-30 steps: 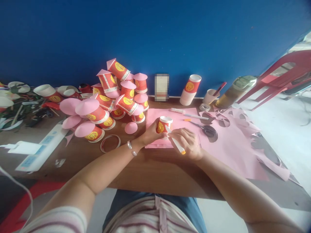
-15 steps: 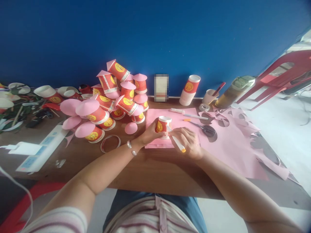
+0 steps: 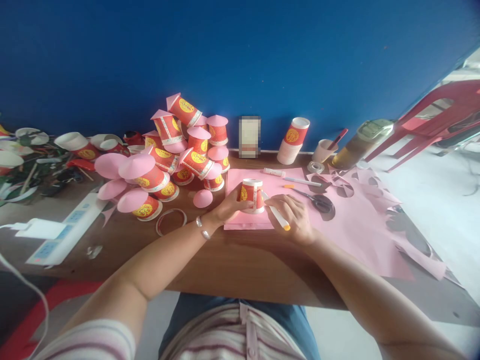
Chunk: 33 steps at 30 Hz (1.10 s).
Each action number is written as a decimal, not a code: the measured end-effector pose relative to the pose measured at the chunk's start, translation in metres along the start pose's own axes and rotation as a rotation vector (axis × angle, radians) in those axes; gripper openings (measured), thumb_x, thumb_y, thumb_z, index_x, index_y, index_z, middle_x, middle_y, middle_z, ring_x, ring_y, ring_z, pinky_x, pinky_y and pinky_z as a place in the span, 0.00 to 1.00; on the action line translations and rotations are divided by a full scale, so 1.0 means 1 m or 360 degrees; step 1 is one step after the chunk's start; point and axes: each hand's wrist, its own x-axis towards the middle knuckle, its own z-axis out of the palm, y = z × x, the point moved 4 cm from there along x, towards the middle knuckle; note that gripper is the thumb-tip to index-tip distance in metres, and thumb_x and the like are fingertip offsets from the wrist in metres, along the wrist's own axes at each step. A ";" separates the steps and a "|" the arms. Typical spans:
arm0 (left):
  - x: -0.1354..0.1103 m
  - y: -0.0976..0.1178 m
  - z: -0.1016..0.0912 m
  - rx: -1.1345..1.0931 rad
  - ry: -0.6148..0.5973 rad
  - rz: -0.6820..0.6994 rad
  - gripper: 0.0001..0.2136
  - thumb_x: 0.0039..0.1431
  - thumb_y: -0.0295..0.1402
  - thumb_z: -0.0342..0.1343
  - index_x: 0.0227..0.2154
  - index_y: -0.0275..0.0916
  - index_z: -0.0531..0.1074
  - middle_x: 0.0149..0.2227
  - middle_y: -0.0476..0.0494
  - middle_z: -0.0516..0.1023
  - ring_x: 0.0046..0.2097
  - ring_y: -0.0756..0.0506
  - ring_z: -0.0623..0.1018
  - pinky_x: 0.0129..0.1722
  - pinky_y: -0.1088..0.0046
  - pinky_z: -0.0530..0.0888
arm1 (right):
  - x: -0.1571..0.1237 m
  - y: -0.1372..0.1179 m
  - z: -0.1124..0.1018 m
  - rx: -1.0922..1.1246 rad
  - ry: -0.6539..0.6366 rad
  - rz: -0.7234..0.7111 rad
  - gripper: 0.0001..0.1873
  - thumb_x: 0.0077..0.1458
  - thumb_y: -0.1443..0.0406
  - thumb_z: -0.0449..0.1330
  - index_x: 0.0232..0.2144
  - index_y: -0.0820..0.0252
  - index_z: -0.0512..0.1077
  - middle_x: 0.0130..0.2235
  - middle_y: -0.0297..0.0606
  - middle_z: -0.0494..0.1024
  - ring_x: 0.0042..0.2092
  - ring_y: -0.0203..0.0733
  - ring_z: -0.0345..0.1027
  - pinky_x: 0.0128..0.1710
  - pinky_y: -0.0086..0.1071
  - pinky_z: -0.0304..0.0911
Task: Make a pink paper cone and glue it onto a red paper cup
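Note:
My left hand (image 3: 232, 204) is wrapped around the left side of a red paper cup (image 3: 257, 200) with a white rim, a yellow emblem and a pale vertical strip facing me. The cup stands upright, low over pink paper. In my right hand (image 3: 291, 217), a white craft knife (image 3: 278, 216) with an orange end is gripped. Its pale blade tip (image 3: 265, 196) lies against the cup's right side; I cannot tell how deep it goes. Beyond my right hand lie dark-handled scissors (image 3: 321, 202), an orange cap-like piece (image 3: 288, 186), a white marker (image 3: 274, 172) and a slim pen (image 3: 303, 182).
Red cups with pink cone tops (image 3: 198, 140) are piled on the left. Near them lie a tape ring (image 3: 171, 221) and a power strip (image 3: 71, 230). Stacked cups (image 3: 294, 140), a tape roll (image 3: 315, 166) and a bottle (image 3: 360, 145) stand behind. Cut pink paper (image 3: 356, 235) spreads right.
The cup has turned in my left hand, so its pale strip now shows in front. The knife tip has shifted right, from the cup's front to its right side.

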 end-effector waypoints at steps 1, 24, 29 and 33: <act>0.000 0.000 0.000 -0.0012 -0.0013 -0.0006 0.21 0.51 0.36 0.71 0.46 0.38 0.74 0.45 0.41 0.79 0.46 0.42 0.77 0.49 0.64 0.72 | 0.000 0.000 0.000 -0.0003 0.0003 -0.0002 0.18 0.60 0.75 0.55 0.51 0.59 0.69 0.38 0.42 0.81 0.37 0.44 0.77 0.35 0.36 0.70; 0.002 0.005 0.003 -0.0026 -0.0104 -0.0010 0.16 0.52 0.36 0.70 0.41 0.37 0.74 0.37 0.43 0.77 0.40 0.44 0.76 0.42 0.67 0.74 | -0.001 -0.001 0.001 0.0042 -0.0020 0.0022 0.17 0.59 0.75 0.57 0.50 0.58 0.69 0.38 0.41 0.82 0.36 0.43 0.76 0.35 0.36 0.71; 0.001 0.003 0.000 0.0001 -0.0084 0.0021 0.15 0.53 0.37 0.69 0.41 0.37 0.74 0.35 0.46 0.75 0.38 0.46 0.75 0.41 0.67 0.73 | 0.002 -0.003 0.001 0.0046 0.0011 0.0008 0.14 0.61 0.74 0.58 0.48 0.57 0.69 0.35 0.39 0.81 0.33 0.42 0.75 0.33 0.34 0.69; 0.002 0.003 -0.001 0.0031 -0.0046 0.0020 0.19 0.51 0.39 0.70 0.42 0.37 0.74 0.37 0.44 0.77 0.40 0.44 0.76 0.44 0.65 0.73 | 0.005 -0.005 0.000 0.0020 0.0044 -0.0018 0.12 0.61 0.74 0.59 0.46 0.59 0.69 0.34 0.38 0.81 0.32 0.41 0.74 0.32 0.34 0.69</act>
